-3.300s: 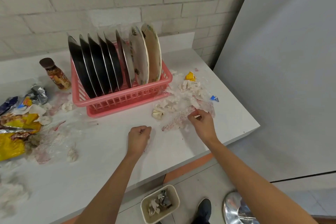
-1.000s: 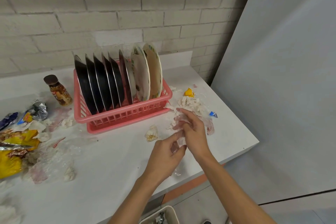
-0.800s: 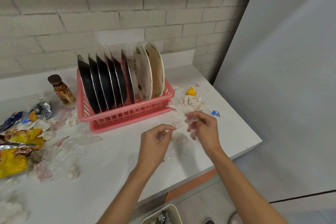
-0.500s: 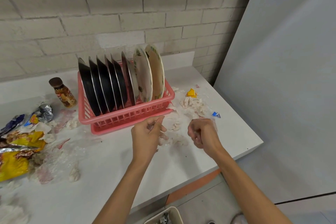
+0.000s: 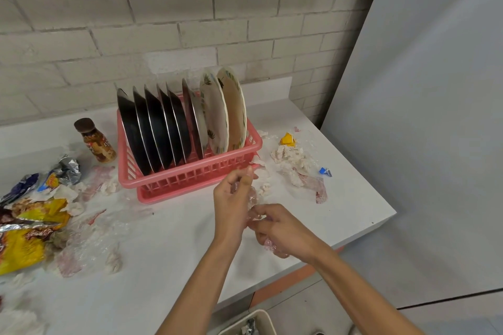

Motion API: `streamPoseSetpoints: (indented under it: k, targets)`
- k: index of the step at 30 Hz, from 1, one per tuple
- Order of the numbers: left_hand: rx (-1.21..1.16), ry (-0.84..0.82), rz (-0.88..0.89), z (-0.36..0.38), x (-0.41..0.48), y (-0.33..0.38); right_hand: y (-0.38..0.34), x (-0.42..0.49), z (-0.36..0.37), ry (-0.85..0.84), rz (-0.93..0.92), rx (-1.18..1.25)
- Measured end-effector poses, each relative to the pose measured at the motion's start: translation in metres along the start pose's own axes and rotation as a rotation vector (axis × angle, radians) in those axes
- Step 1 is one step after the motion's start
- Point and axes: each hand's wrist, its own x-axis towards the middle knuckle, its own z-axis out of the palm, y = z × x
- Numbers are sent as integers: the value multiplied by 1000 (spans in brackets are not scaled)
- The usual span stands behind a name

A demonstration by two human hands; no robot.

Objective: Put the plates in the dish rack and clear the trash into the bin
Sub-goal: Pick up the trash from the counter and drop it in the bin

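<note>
A pink dish rack [image 5: 190,177] on the white counter holds several plates [image 5: 174,128] standing upright, black ones to the left and patterned cream ones to the right. In front of the rack, my left hand [image 5: 234,207] and my right hand [image 5: 283,228] meet and both grip a crumpled clear plastic wrap [image 5: 254,208] with pink stains; part of it hangs below my right palm. Tissue scraps [image 5: 292,159], an orange scrap [image 5: 287,140] and a blue scrap [image 5: 325,171] lie right of the rack. The bin [image 5: 251,325] shows at the bottom edge, below the counter.
A brown bottle [image 5: 95,141] stands left of the rack. Snack wrappers [image 5: 30,228], foil [image 5: 68,168], plastic film and tissue bits litter the counter's left side. The counter edge [image 5: 375,228] drops off at right beside a grey panel.
My hands were apart half a second ago; now they have come together in front of the rack, gathering the plastic wrap between them.
</note>
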Motion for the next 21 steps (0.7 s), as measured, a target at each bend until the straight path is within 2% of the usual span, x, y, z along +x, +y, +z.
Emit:
streamPoseSetpoints:
  k: [6,12,16,21]
  targets:
    - [-45,-202,-73,-2,-3,-2,-6,0,-8,141,-82,29]
    - [-80,-197,-57,-2,-4,0,-10,-7,0,153,-106,160]
    - [-77,-224,-57,-10,-6,5,-9,-10,3,76,-120,149]
    - [-32,-191,-64,-24,3,4,-12,-15,8,-142,-105,-67]
